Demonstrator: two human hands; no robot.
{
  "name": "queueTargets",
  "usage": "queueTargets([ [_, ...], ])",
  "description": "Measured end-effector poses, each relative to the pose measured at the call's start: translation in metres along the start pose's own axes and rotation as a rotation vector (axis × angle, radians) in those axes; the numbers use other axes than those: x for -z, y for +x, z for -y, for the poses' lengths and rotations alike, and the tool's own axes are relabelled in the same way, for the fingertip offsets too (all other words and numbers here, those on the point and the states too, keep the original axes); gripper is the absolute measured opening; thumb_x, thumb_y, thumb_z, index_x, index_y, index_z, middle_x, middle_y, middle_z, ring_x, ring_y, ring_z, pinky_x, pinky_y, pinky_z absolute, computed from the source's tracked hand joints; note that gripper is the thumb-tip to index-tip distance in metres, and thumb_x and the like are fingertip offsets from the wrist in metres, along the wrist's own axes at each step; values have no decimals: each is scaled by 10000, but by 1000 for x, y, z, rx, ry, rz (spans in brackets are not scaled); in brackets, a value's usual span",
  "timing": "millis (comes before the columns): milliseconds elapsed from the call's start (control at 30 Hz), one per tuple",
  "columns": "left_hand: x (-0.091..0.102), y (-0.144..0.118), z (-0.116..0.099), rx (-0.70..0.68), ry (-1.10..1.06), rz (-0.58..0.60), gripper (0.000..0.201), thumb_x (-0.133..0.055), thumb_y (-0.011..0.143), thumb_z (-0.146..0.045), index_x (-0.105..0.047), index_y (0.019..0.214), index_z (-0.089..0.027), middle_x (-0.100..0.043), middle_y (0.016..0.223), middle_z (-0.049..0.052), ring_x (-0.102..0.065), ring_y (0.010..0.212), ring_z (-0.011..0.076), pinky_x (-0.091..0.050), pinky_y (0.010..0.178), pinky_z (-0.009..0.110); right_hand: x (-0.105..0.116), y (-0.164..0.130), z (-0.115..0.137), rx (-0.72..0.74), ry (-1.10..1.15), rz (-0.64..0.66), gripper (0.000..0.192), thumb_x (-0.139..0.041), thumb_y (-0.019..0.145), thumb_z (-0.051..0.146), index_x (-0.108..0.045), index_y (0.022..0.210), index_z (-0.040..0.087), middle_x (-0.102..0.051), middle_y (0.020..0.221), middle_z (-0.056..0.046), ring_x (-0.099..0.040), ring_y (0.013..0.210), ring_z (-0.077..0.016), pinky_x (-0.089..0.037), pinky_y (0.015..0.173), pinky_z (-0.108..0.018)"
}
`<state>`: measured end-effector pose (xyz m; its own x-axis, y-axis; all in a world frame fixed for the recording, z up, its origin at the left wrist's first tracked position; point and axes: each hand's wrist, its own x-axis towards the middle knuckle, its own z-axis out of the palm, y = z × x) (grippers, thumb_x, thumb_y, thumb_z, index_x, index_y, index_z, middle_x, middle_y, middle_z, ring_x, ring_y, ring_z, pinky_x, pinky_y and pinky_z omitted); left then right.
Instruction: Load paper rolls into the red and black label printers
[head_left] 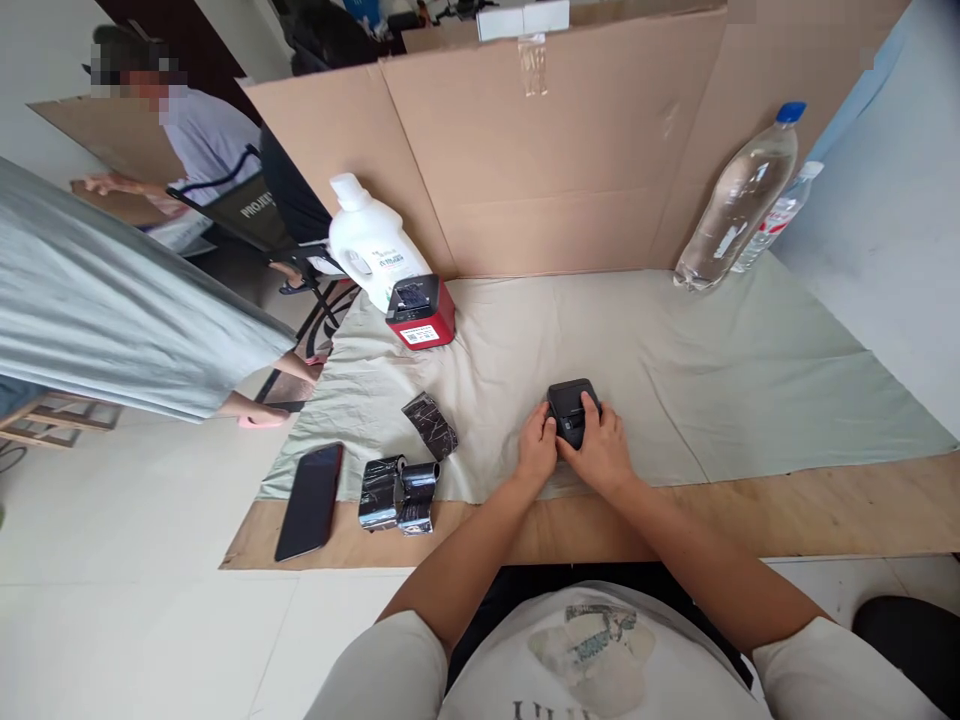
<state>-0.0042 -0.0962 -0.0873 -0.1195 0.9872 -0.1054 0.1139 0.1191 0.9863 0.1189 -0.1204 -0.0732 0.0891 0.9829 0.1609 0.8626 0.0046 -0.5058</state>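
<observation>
A small black boxy device [571, 398] with rounded corners lies on the cloth-covered table in front of me. My left hand [537, 445] is closed against its left side, thumb toward the near edge. From the right, my right hand [606, 450] grips the same device, with a finger laid across its top and the thumb at the near side. The hands hide part of its lower edge. To the left are rolls of black marble-patterned material [382, 493] and a separate black marble-patterned piece [431, 424].
A dark phone [309, 500] lies at the table's left edge. A red and black box [421, 312] stands before a white jug [375, 240]. Two bottles, one large [739, 200], stand back right by a cardboard wall [555, 170]. People are at left.
</observation>
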Motion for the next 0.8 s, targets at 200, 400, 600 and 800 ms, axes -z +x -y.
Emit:
queueTargets([
  [200, 7, 8, 2, 50, -9, 45, 357, -578, 830, -251, -692, 1169, -244, -648, 1329, 59, -526, 1317, 265, -316, 1198, 456, 3, -12, -18, 160, 70, 2, 602, -502, 924, 481, -487, 1413, 130, -315, 1550, -252, -423, 1352, -401, -401, 1067, -576],
  [400, 6, 11, 4, 134, -48, 58, 420, -586, 863, -274, -641, 1278, -243, -703, 1179, 72, -642, 1107, 231, -522, 973, 404, 2, -15, -27, 193, 166, -54, 503, -475, 939, 473, -576, 1333, 177, -400, 1511, -202, -445, 1350, -367, -428, 1072, -584],
  [600, 16, 28, -12, 261, 9, 139, 504, -578, 878, -163, -537, 1380, -147, -701, 1102, 119, -537, 568, 66, -445, 526, 202, 1, 6, -35, 151, 320, -89, 361, -480, 937, 471, -690, 1061, 205, -548, 1279, -174, -560, 1183, -300, -481, 1022, -532],
  [800, 30, 55, -30, 348, -166, 441, 803, -568, 759, -10, -429, 1490, -313, -416, 1551, 100, -464, 506, -7, -323, 401, 165, -24, 25, -44, 74, 486, -196, 448, -535, 870, 488, -532, 1184, 169, -576, 1166, -166, -554, 1115, -292, -501, 971, -533],
])
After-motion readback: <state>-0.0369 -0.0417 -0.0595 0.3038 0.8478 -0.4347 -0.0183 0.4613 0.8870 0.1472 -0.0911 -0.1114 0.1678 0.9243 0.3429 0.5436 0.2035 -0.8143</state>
